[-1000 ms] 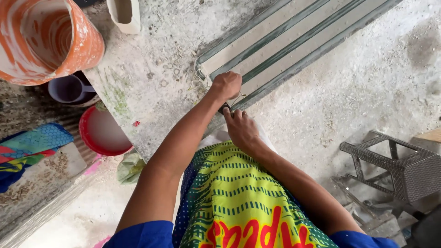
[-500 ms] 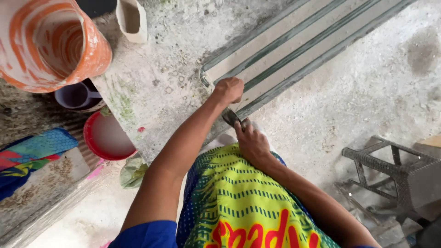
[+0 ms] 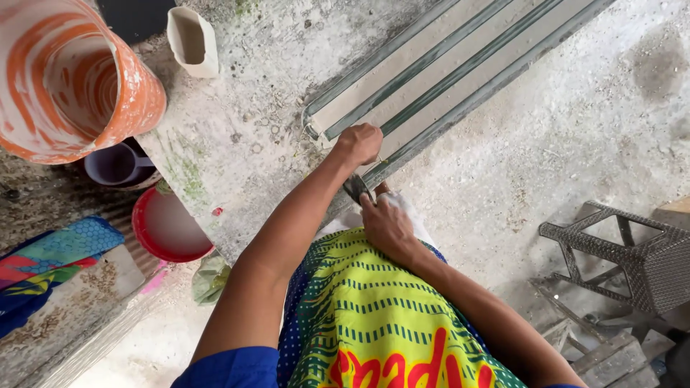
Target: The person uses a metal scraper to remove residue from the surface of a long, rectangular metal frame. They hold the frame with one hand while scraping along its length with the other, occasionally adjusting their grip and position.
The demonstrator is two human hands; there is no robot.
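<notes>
A long ribbed panel (image 3: 460, 68) with green ridges and pale channels lies slantwise on a rough concrete slab (image 3: 244, 136). My left hand (image 3: 357, 144) is closed in a fist on the panel's near end. Just below it, my right hand (image 3: 388, 224) grips a small dark tool (image 3: 356, 188), whose tip sits at the panel's lower edge. A white cloth (image 3: 413, 210) shows under my right hand. My lap is covered by a bright yellow-green patterned cloth (image 3: 374, 316).
An orange-and-white bucket (image 3: 68, 79) stands at the upper left, with a purple cup (image 3: 115, 164) and a red basin (image 3: 169, 226) below it. A white cut container (image 3: 192, 42) sits on the slab. A grey woven stool (image 3: 632, 255) lies on the right.
My right hand with the dark tool has drawn back slightly from the panel's edge toward my lap. My left fist stays on the panel's end. The view has shifted a little.
</notes>
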